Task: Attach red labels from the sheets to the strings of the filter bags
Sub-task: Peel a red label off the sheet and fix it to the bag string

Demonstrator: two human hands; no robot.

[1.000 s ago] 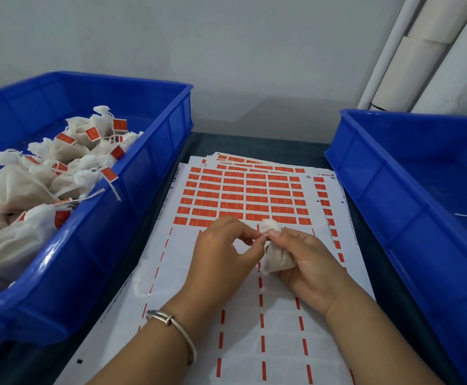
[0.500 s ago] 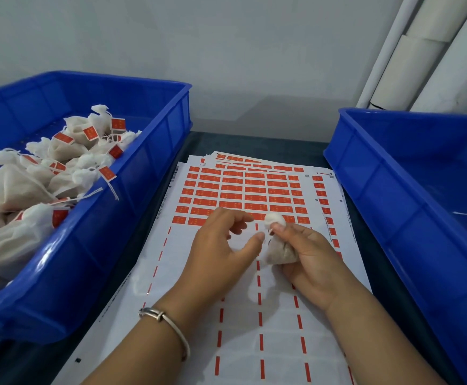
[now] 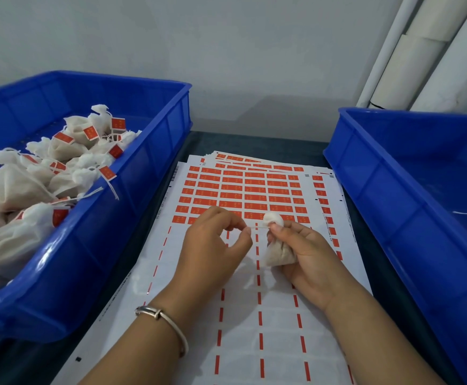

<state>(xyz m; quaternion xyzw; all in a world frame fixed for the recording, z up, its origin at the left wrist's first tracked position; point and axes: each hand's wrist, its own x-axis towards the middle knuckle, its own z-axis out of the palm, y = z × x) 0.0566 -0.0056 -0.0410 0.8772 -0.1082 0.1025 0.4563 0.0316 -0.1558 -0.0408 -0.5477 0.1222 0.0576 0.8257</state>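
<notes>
1. Head view: the filter bag (image 3: 278,252) is held in the right hand (image 3: 307,254), its fingers curled round the gathered neck, with the puffed top showing just above the thumb and the filled body hanging below it.
2. The string (image 3: 258,225) is drawn out sideways from the neck and is pinched at its free end between the thumb and forefinger of the left hand (image 3: 213,243); the other fingers of that hand are loosely curled and hold nothing else.
3. No red label is seen on this string, so the step in hand is judged to be straightening the string before a label is fetched.
4. The string should be kept taut and level between the two pinches, so that a label can be folded squarely over it near the free end.
5. The nearest unpeeled red labels (image 3: 243,197) lie on the label sheet (image 3: 279,354) just beyond both sets of fingertips; the part of the sheet under the hands looks already stripped.
6. A label should be lifted by one corner only, so the adhesive is kept clean.
7. The bin of labelled bags (image 3: 154,173) stands to the left of the left fingers on the desk (image 3: 199,140), and the second blue bin (image 3: 393,218) to the right of the right fingers.
</notes>
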